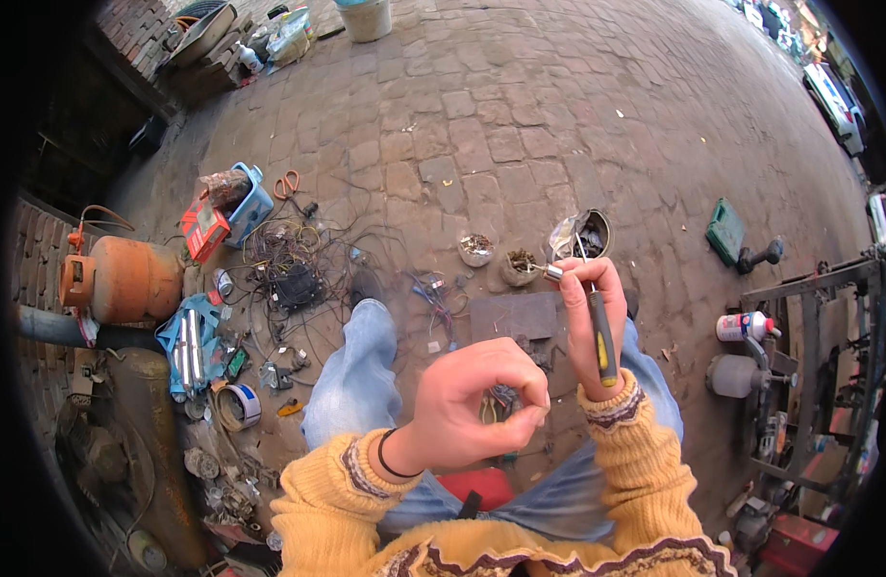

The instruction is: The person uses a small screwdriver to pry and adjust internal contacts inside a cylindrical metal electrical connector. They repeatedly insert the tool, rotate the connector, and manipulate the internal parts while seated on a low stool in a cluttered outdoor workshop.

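Observation:
My right hand (pixel 587 313) is closed around a screwdriver (pixel 604 341) with a black and yellow handle, its thin shaft pointing away from me. Between the same hand's fingertips sits a small silvery cylindrical piece (pixel 554 273). My left hand (pixel 472 399) is raised over my lap, its thumb and fingers curled together into a ring; whatever they may hold is hidden. Just beyond the right hand stand a small pot of brownish bits (pixel 521 269), another of mixed small parts (pixel 476 250) and a larger round tin (pixel 601 231). A dark flat slab (pixel 513 314) lies between my feet.
Tangled wires (pixel 294 274) spread over the brick paving at left, near orange-handled scissors (pixel 287 184) and a blue container (pixel 251 207). An orange gas cylinder (pixel 140 279) stands farther left. At right are a metal frame (pixel 813 385), a spray can (pixel 744 326) and a green case (pixel 725 232).

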### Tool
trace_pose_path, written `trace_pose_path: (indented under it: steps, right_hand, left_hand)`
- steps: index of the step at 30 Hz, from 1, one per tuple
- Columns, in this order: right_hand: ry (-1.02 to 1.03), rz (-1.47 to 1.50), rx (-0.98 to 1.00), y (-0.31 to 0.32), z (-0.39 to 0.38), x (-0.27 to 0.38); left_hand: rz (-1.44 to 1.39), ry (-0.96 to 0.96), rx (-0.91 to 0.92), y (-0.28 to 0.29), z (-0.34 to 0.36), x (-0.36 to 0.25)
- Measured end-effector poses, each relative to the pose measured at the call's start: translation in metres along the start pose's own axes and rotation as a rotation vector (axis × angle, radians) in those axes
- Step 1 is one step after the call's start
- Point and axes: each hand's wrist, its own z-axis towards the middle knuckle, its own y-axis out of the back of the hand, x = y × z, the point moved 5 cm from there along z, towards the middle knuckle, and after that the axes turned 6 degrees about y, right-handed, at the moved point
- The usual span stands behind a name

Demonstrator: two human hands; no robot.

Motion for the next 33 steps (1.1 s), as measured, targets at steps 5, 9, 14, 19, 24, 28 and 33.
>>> trace_pose_path:
  steps: [5, 9, 14, 19, 24, 28, 33]
  right_hand:
    - [-0.081, 0.292, 0.134, -0.007, -0.006, 0.003]
    - [-0.095, 0.340, 0.181, -0.017, -0.011, 0.008]
    - [-0.009, 0.298, 0.230, -0.025, -0.015, 0.014]
    - [0.024, 0.321, 0.273, -0.031, -0.014, 0.017]
    - [-0.006, 0.319, 0.271, -0.038, -0.012, 0.017]
    - [0.021, 0.297, 0.258, -0.039, -0.015, 0.016]
    - [0.082, 0.202, 0.277, -0.041, -0.015, 0.018]
  left_hand:
    - [-0.127, 0.288, -0.400, 0.013, -0.004, 0.035]
    - [-0.159, 0.341, -0.461, 0.017, -0.007, 0.047]
    - [-0.055, 0.183, -0.425, 0.014, -0.004, 0.040]
    - [0.195, 0.071, -0.403, 0.021, -0.007, 0.029]
    - [0.209, 0.032, -0.415, 0.024, -0.005, 0.022]
    - [0.145, 0.113, -0.437, 0.026, -0.007, 0.026]
    - [0.119, 0.100, -0.402, 0.031, -0.007, 0.028]
